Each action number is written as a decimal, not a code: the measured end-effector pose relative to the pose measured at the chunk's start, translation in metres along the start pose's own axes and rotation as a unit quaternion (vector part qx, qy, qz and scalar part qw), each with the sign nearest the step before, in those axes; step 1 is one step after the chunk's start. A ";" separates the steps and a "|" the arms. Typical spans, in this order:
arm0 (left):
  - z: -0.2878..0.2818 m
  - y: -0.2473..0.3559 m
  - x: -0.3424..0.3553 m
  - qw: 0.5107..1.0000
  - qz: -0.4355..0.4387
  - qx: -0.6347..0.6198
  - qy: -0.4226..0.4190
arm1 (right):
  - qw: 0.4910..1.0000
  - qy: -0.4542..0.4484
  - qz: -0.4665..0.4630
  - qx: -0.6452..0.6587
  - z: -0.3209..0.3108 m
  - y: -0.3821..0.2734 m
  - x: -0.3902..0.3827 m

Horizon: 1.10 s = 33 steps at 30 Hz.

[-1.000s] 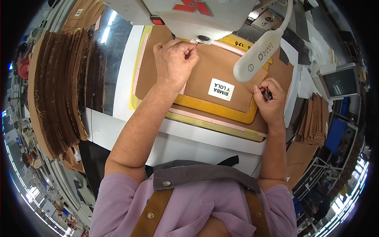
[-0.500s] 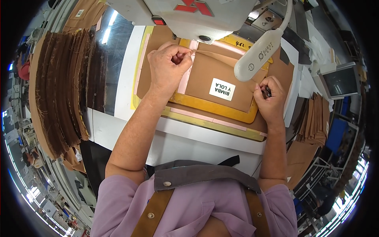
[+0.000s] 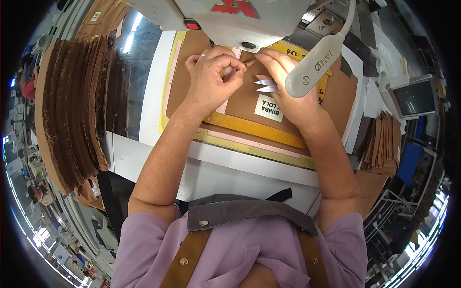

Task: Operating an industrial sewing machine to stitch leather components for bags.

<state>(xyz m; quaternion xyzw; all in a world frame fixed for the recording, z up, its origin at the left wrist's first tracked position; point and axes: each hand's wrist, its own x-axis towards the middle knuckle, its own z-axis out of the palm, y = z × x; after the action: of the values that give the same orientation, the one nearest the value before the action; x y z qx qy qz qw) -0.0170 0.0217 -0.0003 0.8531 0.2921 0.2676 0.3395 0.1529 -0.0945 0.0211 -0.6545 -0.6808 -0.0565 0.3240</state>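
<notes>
A brown panel (image 3: 242,98) with a white printed label (image 3: 269,108) lies inside a yellow frame (image 3: 259,129), under a grey machine head. My left hand (image 3: 211,77) is closed at the panel's far left corner, thumb and forefinger pinched on what looks like its raised edge; the fingers partly hide it. Close by on the right, my right hand (image 3: 288,89) reaches its fingertips to the panel's far edge. Silver thread snips (image 3: 267,86) are tucked in that palm, their blades pointing left above the label. Pink strips show beneath the panel.
The machine head (image 3: 245,24) hangs just beyond my hands. A pale lamp arm (image 3: 317,65) overhangs my right hand. Thick stacks of brown pieces (image 3: 72,110) stand at left; more brown pieces (image 3: 382,146) and a small screen (image 3: 414,98) are at right.
My right hand has moved left and away from me, from the panel's right side to its far edge, bringing the snip blades into view. My left hand has shifted slightly right.
</notes>
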 end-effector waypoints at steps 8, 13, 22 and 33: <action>-0.012 -0.007 -0.004 0.997 0.040 0.013 -0.065 | 0.990 0.007 0.062 0.127 0.033 0.017 0.014; -0.023 -0.003 -0.011 0.987 0.084 0.004 -0.136 | 0.992 -0.006 0.112 0.054 0.028 0.009 0.019; -0.013 -0.007 0.010 0.991 -0.124 -0.056 0.008 | 0.983 0.001 0.123 0.138 0.025 0.011 0.015; -0.008 -0.021 0.015 0.991 -0.080 -0.094 0.054 | 0.976 0.005 0.113 0.185 0.026 0.010 0.014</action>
<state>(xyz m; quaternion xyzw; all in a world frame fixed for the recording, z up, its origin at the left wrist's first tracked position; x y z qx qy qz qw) -0.0183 0.0479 -0.0063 0.7757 0.3506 0.3118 0.4221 0.1534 -0.0682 0.0042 -0.6553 -0.5994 0.1041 0.4477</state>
